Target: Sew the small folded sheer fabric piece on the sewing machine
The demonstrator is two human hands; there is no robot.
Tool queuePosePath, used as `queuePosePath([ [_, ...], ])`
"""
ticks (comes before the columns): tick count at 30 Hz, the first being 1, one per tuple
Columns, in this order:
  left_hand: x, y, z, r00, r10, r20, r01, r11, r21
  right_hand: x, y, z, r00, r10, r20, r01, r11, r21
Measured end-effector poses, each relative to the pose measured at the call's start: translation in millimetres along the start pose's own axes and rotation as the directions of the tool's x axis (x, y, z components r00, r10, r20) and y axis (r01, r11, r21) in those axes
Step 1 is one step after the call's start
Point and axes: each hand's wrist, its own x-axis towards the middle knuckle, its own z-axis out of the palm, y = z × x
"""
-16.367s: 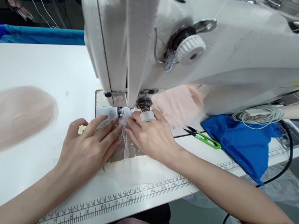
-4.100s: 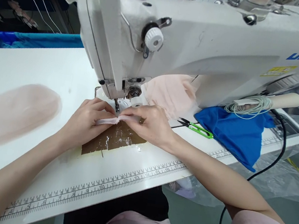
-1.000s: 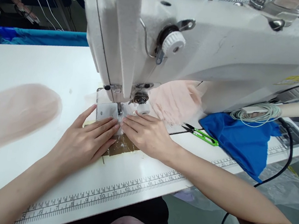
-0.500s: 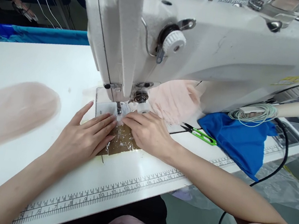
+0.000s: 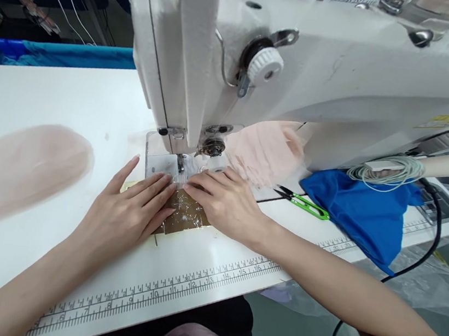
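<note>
Under the head of a white sewing machine (image 5: 326,54), a small piece of sheer fabric (image 5: 182,178) lies at the presser foot (image 5: 181,163). My left hand (image 5: 128,207) is spread flat just left of the foot, fingertips beside the sheer piece. On the other side, my right hand (image 5: 230,204) has its fingers bent and pressed together at the sheer piece's right edge; its thumb is hidden. Both hands touch a brown patch covered in clear tape (image 5: 185,218) in front of the needle area.
A sheer pink oval fabric (image 5: 29,170) lies at left. Behind my right hand is a pile of pink fabric (image 5: 266,151). Green-handled thread snips (image 5: 310,206), a blue cloth (image 5: 359,213) and a coil of pale cord (image 5: 389,170) are at right. A printed ruler (image 5: 154,294) follows the front edge.
The whole view has shifted slightly, moving things a little to the right. Both hands keep nearly the same place by the presser foot.
</note>
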Motion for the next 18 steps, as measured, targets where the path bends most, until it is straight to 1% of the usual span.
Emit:
queuePosePath([
  [10,2,-6,6,0.996,-0.076,0.048,0.077,0.997,-0.022,3,2,5,1.0,0.017,0.022,-0.015,0.998,-0.063],
  [15,6,-11,8,0.993,-0.103,0.053,0.106,0.993,-0.057,6,4,7,0.995,0.049,0.082,-0.043,0.996,-0.082],
  [18,7,-15,11,0.987,-0.143,0.07,0.149,0.984,-0.101,6,6,8,0.991,0.068,0.119,-0.06,0.996,-0.07],
])
